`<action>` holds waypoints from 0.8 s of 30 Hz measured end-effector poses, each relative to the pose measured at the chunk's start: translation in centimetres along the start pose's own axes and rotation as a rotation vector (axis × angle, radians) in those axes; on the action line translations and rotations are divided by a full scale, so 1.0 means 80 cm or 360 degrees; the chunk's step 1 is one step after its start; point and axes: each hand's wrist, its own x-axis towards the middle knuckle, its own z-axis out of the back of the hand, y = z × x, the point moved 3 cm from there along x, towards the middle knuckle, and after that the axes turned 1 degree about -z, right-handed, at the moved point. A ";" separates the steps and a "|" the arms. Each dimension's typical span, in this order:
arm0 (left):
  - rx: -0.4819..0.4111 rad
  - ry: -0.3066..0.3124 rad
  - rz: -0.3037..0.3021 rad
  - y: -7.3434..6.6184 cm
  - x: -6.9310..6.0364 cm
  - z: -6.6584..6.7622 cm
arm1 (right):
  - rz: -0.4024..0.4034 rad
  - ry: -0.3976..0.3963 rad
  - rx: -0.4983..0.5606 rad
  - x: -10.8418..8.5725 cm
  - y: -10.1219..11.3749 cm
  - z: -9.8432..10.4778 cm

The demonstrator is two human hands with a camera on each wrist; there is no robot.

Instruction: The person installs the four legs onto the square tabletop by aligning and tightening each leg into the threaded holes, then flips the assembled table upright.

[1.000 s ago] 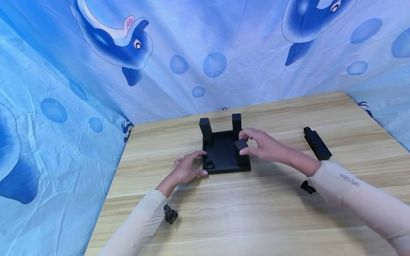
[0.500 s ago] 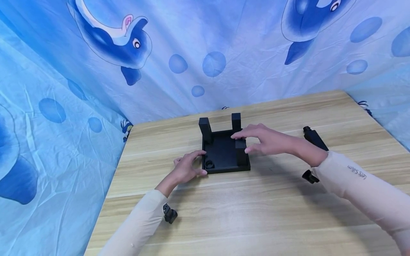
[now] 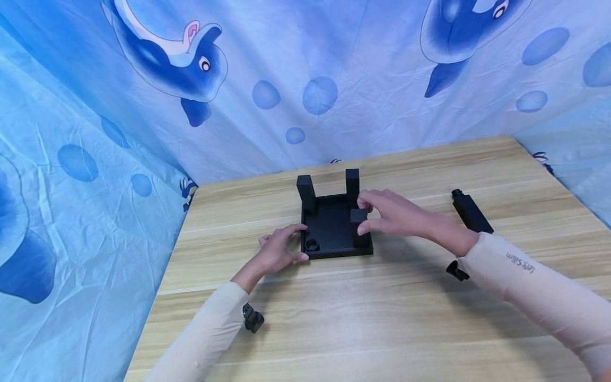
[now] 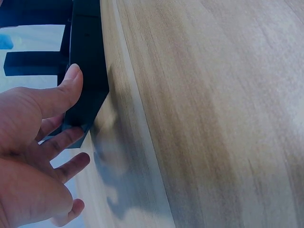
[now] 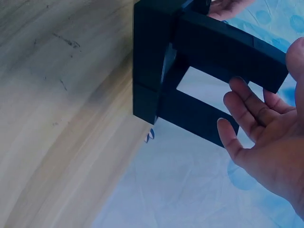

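On the wooden table lies a black square tabletop (image 3: 329,228), underside up, with a raised rim. Three black square legs stand upright on it: a far left leg (image 3: 307,193), a far right leg (image 3: 352,183) and a near right leg (image 3: 359,216). At the near left corner is a bare round socket (image 3: 312,245). My left hand (image 3: 278,250) holds that corner between thumb and fingers; the left wrist view shows the thumb (image 4: 66,92) on the rim's side. My right hand (image 3: 393,215) grips the near right leg by its upper end, thumb in front and fingers behind.
A loose black leg (image 3: 472,212) with a threaded end lies on the wooden table (image 3: 334,329) to the right. Small black cameras sit at the left wrist (image 3: 253,318) and right wrist (image 3: 457,270). A blue dolphin-print cloth (image 3: 229,138) hangs behind and at the sides.
My right hand has let go of the near right leg, spread its fingers and taken hold again. The leg's top has turned to face squarely forward. My left hand has stayed put.
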 end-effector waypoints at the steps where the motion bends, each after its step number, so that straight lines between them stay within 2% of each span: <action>1: 0.0001 0.0001 0.0003 0.000 0.000 0.000 | 0.0012 0.0003 -0.0003 -0.001 0.000 0.001; 3: 0.0005 0.0003 0.0009 0.001 0.000 -0.001 | 0.0042 0.0025 0.0024 -0.001 0.000 0.005; 10: -0.0001 0.0009 0.0019 0.001 0.002 -0.001 | 0.0292 0.0122 0.0217 -0.002 0.003 0.013; 13: -0.0004 0.0007 0.0017 0.001 0.002 0.000 | 0.0267 0.0107 0.0212 0.000 0.002 0.010; 19: -0.0019 0.0006 0.0017 0.000 0.000 0.000 | 0.0074 0.0010 0.0133 0.004 -0.002 -0.002; 24: -0.0016 0.0002 0.0004 0.000 0.000 0.000 | 0.0015 0.0022 0.0111 0.004 -0.002 -0.005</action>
